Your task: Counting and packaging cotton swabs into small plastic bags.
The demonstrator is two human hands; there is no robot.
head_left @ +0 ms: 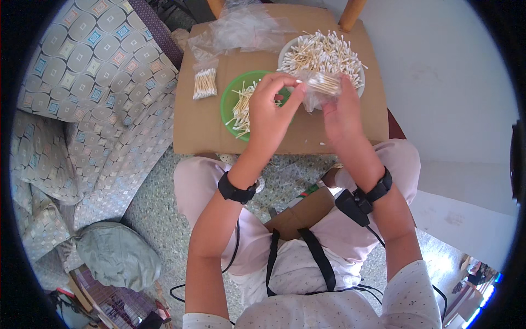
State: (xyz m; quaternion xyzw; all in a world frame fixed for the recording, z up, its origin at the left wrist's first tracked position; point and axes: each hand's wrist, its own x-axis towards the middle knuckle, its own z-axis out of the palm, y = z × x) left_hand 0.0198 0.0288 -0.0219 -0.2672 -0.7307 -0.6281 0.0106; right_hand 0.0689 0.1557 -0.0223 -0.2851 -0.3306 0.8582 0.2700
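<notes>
A small clear plastic bag of cotton swabs (324,84) is in my right hand (345,112), held between thumb and fingers in front of the white bowl. My left hand (272,104) pinches thumb and forefinger together at the bag's left end. A white cotton swab tip (299,81) shows at that pinch; the rest of this swab is hard to make out. Beneath my left hand stands a green bowl (226,104) with loose swabs, partly covered by the hand. Behind my right hand, a white bowl (281,55) is heaped with many more swabs.
A filled bag of swabs (205,84) lies on the cardboard-covered table (192,129) at the left. Empty clear bags (246,33) are piled at the far edge. Patterned fabric (104,66) hangs at the left; a pale wall (438,82) rises on the right.
</notes>
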